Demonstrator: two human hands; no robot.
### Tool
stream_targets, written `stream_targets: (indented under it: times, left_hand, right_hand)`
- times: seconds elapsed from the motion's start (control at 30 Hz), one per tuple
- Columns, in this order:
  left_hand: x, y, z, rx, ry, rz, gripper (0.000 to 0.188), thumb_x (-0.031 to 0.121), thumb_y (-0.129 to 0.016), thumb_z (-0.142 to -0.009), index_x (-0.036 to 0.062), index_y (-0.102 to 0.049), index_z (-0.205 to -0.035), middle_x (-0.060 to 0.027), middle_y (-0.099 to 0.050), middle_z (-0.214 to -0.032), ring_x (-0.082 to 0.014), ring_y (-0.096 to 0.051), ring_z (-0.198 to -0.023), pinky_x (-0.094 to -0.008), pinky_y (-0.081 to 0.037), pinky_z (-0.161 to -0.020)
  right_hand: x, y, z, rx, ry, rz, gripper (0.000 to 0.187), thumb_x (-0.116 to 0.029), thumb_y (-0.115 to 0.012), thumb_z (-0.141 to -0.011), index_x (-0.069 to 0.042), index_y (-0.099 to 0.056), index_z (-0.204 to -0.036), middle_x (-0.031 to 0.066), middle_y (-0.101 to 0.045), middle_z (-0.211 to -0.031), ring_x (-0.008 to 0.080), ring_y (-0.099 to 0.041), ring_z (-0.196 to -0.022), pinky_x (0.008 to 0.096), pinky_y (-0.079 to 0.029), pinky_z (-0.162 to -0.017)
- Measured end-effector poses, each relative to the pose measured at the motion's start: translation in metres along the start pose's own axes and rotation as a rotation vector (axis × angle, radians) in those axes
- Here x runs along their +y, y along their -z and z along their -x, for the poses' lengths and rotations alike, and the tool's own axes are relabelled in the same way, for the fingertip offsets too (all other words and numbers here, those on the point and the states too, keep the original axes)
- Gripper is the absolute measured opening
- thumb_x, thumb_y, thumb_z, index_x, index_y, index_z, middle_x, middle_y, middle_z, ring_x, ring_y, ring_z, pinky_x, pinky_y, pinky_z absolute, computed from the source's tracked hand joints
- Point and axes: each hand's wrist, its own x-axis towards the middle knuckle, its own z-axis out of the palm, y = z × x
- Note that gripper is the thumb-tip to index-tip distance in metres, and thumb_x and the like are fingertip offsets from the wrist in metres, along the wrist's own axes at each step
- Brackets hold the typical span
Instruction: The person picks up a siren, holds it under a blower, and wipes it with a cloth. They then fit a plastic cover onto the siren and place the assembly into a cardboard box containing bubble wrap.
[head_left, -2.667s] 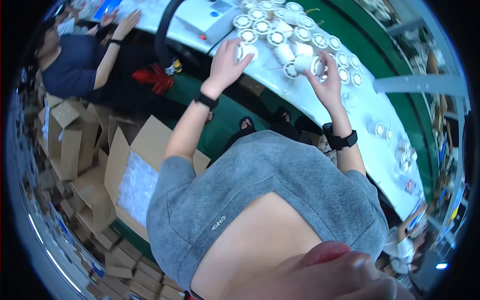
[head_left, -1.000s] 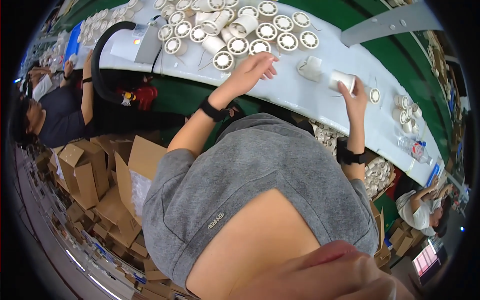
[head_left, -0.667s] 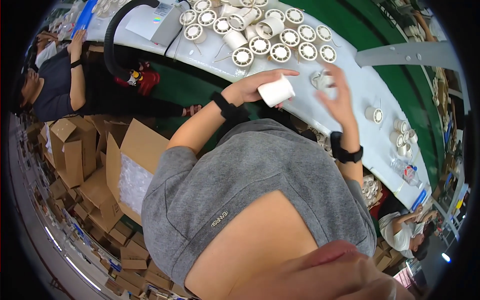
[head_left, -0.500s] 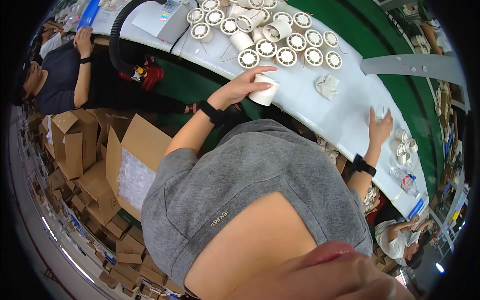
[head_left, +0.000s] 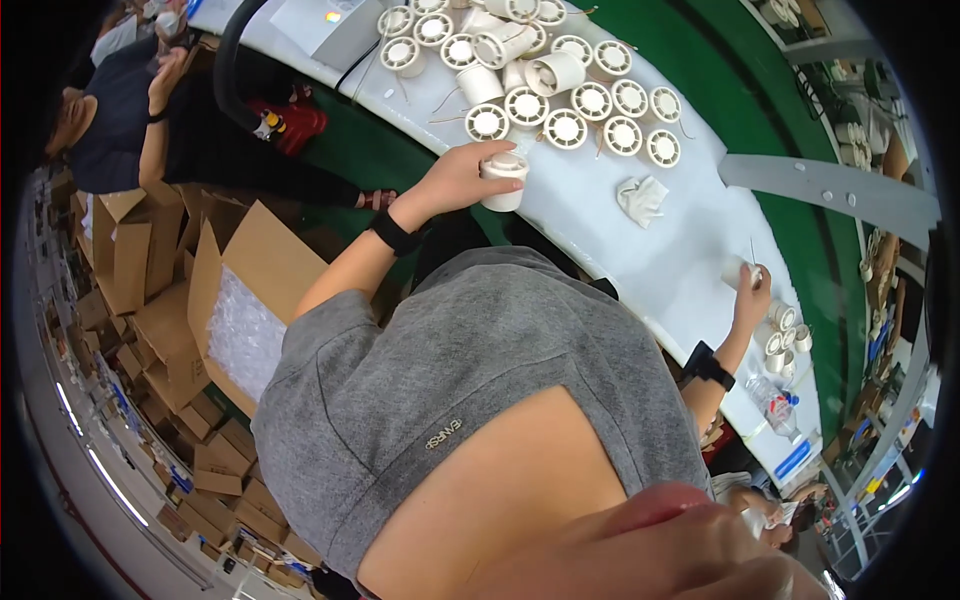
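Observation:
My left hand (head_left: 452, 183) is closed around a white plastic cylinder (head_left: 502, 195), held upright at the table's near edge. My right hand (head_left: 752, 295), further right over the table, pinches a second white cylindrical part (head_left: 738, 271), slightly blurred, with a thin wire sticking up from it. Beyond my left hand lies a large cluster of white cylinders with slotted round ends (head_left: 565, 128), some upright, some on their sides, with thin brown wires. Several smaller white cylindrical pieces (head_left: 783, 342) stand beside my right hand.
A crumpled white cloth (head_left: 641, 200) lies mid-table. A grey metal beam (head_left: 820, 186) crosses the far right edge. A clear bottle (head_left: 774, 406) lies near the right end. A black hose (head_left: 232, 75), an open carton (head_left: 285, 255) and a person (head_left: 120, 125) are at left.
My right hand, open a moment ago, has closed on a white part. My left hand with its cylinder has shifted slightly left, its fingers now over the rim.

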Motion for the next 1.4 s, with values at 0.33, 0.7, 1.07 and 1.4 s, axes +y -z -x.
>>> stream_targets:
  times: [0.33, 0.7, 1.07, 1.4]
  left_hand:
    - [-0.044, 0.069, 0.074, -0.009, 0.278, 1.001, 0.038, 0.030, -0.036, -0.084, 0.0026, -0.052, -0.105, -0.0065, -0.057, -0.080, -0.0111, -0.054, -0.065, -0.0219, -0.042, -0.048]
    - [-0.261, 0.161, 0.152, 0.480, 0.219, 1.441, 0.033, 0.037, -0.033, -0.083, 0.0092, -0.049, -0.076, -0.0035, -0.051, -0.056, -0.0154, -0.044, -0.040, -0.0209, -0.027, -0.031]
    - [-0.360, 0.174, 0.071, 1.051, 0.342, 2.081, 0.032, 0.043, -0.033, -0.083, 0.0141, -0.047, -0.079, -0.0047, -0.051, -0.065, -0.0170, -0.046, -0.045, -0.0237, -0.023, -0.032]
    - [-0.335, 0.176, 0.097, 1.149, 0.394, 0.878, 0.028, 0.033, -0.039, -0.082, 0.0092, -0.050, -0.093, -0.0085, -0.055, -0.076, -0.0233, -0.053, -0.069, -0.0321, -0.040, -0.057]
  right_hand:
    - [-0.287, -0.086, 0.103, -1.231, 0.196, -1.412, 0.051, -0.046, -0.036, -0.081, 0.001, -0.044, -0.099, 0.0161, -0.052, -0.083, 0.0230, -0.052, -0.072, 0.0303, -0.044, -0.058]
    - [-0.440, -0.198, 0.194, -1.403, 0.123, -1.046, 0.043, -0.036, -0.035, -0.086, 0.003, -0.047, -0.100, 0.0132, -0.053, -0.088, 0.0223, -0.053, -0.080, 0.0298, -0.044, -0.070]
    - [-0.451, -0.232, 0.194, -1.229, -0.201, -1.066, 0.031, -0.025, -0.040, -0.085, 0.002, -0.049, -0.096, 0.0104, -0.054, -0.088, 0.0208, -0.053, -0.084, 0.0296, -0.042, -0.076]
    - [-0.500, -0.338, 0.196, -1.636, 0.017, -0.632, 0.033, -0.011, -0.045, -0.075, 0.001, -0.046, -0.105, 0.0139, -0.059, -0.083, 0.0205, -0.057, -0.077, 0.0282, -0.045, -0.069]
